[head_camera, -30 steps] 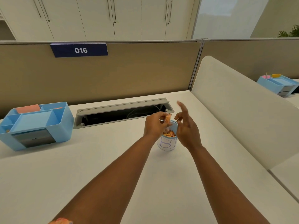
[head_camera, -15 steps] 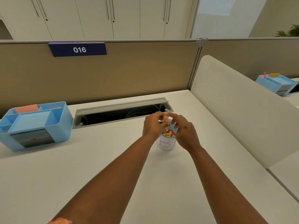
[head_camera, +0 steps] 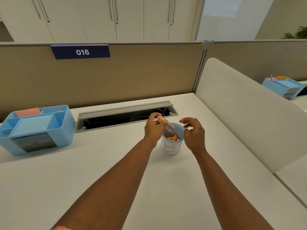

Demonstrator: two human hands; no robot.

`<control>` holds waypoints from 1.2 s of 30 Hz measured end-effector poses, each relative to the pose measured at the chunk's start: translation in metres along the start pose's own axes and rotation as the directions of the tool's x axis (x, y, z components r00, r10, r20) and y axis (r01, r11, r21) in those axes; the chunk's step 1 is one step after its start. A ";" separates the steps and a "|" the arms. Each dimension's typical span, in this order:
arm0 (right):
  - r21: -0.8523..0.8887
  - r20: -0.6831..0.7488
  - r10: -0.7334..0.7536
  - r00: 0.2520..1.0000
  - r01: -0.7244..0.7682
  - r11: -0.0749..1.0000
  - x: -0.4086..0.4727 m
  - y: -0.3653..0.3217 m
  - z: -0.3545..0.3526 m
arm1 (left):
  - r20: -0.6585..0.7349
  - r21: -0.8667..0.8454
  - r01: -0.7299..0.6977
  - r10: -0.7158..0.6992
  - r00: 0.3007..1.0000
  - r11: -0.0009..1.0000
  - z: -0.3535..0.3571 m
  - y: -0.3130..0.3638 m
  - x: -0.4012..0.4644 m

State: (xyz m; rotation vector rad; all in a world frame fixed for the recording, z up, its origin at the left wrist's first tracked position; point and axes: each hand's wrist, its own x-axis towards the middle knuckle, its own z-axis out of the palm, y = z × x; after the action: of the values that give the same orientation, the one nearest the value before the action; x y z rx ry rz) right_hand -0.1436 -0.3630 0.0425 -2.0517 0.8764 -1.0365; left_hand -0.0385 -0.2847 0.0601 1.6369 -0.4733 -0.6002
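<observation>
A blue mesh cup (head_camera: 171, 145) with a white label marked in blue pen stands on the white desk (head_camera: 83, 171); small orange pieces (head_camera: 173, 137) lie inside it. My left hand (head_camera: 153, 128) pinches a small clear plastic bag (head_camera: 167, 124) with orange bits at its top, tilted down over the cup's mouth. My right hand (head_camera: 193, 131) hovers beside the cup's right rim, its fingers loosely curled and holding nothing.
A blue desk organiser (head_camera: 35, 128) with pink notes stands at the left. An open grey cable tray (head_camera: 126, 115) runs behind the cup. A white divider (head_camera: 245, 110) borders the desk on the right, a beige partition (head_camera: 116, 77) at the back.
My right hand came in to meet the bag at the cup, then let go and drew back to the right. The bag now tilts down toward the cup.
</observation>
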 end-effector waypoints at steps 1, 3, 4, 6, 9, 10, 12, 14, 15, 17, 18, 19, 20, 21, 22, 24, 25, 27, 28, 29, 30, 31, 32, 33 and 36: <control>0.027 0.002 0.047 0.999 -0.047 0.999 -0.001 0.001 0.000 | -0.008 -0.078 0.066 -0.067 0.998 0.995 -0.001 0.001 0.001; 0.076 0.048 0.141 0.989 -0.144 0.987 -0.002 0.002 0.001 | 0.025 -0.223 0.170 -0.169 0.985 0.960 -0.002 0.001 0.002; 0.095 0.079 0.184 0.980 -0.191 0.977 -0.002 0.002 0.002 | 0.048 -0.287 0.203 -0.198 0.979 0.936 -0.002 0.002 0.002; 0.148 0.135 0.238 0.962 -0.257 0.955 -0.003 0.001 0.004 | 0.078 -0.381 0.236 -0.223 0.972 0.894 -0.003 0.004 0.002; 0.244 0.172 0.265 0.949 -0.302 0.922 -0.003 -0.004 0.005 | 0.090 -0.447 0.234 -0.216 0.972 0.864 -0.003 0.006 0.002; 0.267 0.162 0.278 0.947 -0.313 0.911 -0.002 -0.005 0.004 | 0.085 -0.452 0.226 -0.210 0.974 0.863 -0.003 0.006 0.002; 0.272 0.132 0.296 0.946 -0.322 0.907 -0.001 -0.006 0.004 | 0.069 -0.443 0.204 -0.193 0.979 0.873 -0.004 0.006 0.003; 0.260 0.162 0.311 0.936 -0.345 0.902 -0.001 -0.009 0.005 | 0.090 -0.440 0.193 -0.170 0.981 0.877 -0.005 0.006 0.003; 0.259 0.188 0.318 0.929 -0.359 0.896 0.000 -0.010 0.006 | 0.112 -0.438 0.192 -0.159 0.981 0.878 -0.005 0.005 0.002; 0.251 0.231 0.314 0.921 -0.369 0.895 0.000 -0.014 0.006 | 0.155 -0.420 0.193 -0.140 0.978 0.887 -0.004 0.004 0.000; 0.237 0.246 0.309 0.919 -0.366 0.900 0.001 -0.015 0.007 | 0.176 -0.412 0.194 -0.131 0.976 0.891 -0.003 0.003 -0.001; 0.225 0.251 0.306 0.918 -0.363 0.904 0.000 -0.017 0.007 | 0.194 -0.414 0.196 -0.124 0.973 0.889 -0.002 0.003 -0.002; 0.219 0.248 0.300 0.921 -0.355 0.909 0.000 -0.017 0.007 | 0.204 -0.427 0.203 -0.125 0.971 0.881 -0.001 0.003 -0.003; 0.217 0.238 0.289 0.927 -0.341 0.915 0.000 -0.017 0.007 | 0.197 -0.444 0.211 -0.135 0.971 0.871 -0.001 0.003 -0.003; 0.214 0.229 0.277 0.933 -0.326 0.921 0.000 -0.018 0.007 | 0.172 -0.455 0.221 -0.158 0.972 0.863 -0.002 0.002 -0.002; 0.201 0.222 0.275 0.936 -0.320 0.926 0.000 -0.017 0.006 | 0.110 -0.449 0.243 -0.217 0.970 0.860 -0.004 0.002 0.001; 0.190 0.222 0.283 0.933 -0.326 0.926 0.000 -0.018 0.007 | 0.092 -0.437 0.247 -0.230 0.969 0.865 -0.005 0.002 0.002; 0.166 0.231 0.309 0.923 -0.350 0.922 0.002 -0.018 0.008 | 0.080 -0.416 0.227 -0.213 0.974 0.880 -0.006 0.001 0.003; 0.162 0.241 0.333 0.912 -0.376 0.912 0.003 -0.019 0.009 | 0.075 -0.412 0.210 -0.197 0.978 0.887 -0.006 0.000 0.002; 0.168 0.257 0.372 0.892 -0.420 0.892 0.004 -0.020 0.009 | 0.071 -0.407 0.194 -0.181 0.981 0.892 -0.006 0.000 0.002; 0.183 0.282 0.422 0.862 -0.480 0.858 0.005 -0.022 0.010 | 0.068 -0.400 0.178 -0.165 0.984 0.899 -0.006 -0.001 0.001; 0.205 0.313 0.475 0.822 -0.547 0.812 0.006 -0.024 0.010 | 0.068 -0.389 0.161 -0.146 0.987 0.907 -0.007 -0.002 0.001; 0.232 0.346 0.521 0.780 -0.609 0.758 0.008 -0.025 0.009 | 0.074 -0.376 0.142 -0.123 0.990 0.916 -0.008 -0.003 0.001; 0.258 0.377 0.552 0.744 -0.657 0.709 0.011 -0.026 0.008 | 0.083 -0.360 0.122 -0.098 0.992 0.925 -0.008 -0.003 0.000; 0.292 0.446 0.578 0.683 -0.722 0.627 0.017 -0.029 0.004 | 0.118 -0.319 0.071 -0.035 0.992 0.945 -0.010 -0.003 0.000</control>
State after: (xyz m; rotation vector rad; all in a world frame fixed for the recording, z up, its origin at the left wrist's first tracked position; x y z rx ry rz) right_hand -0.1252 -0.3593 0.0703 -1.2625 0.9957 -0.4139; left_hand -0.0320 -0.2762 0.0580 1.3116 -0.3883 -0.7700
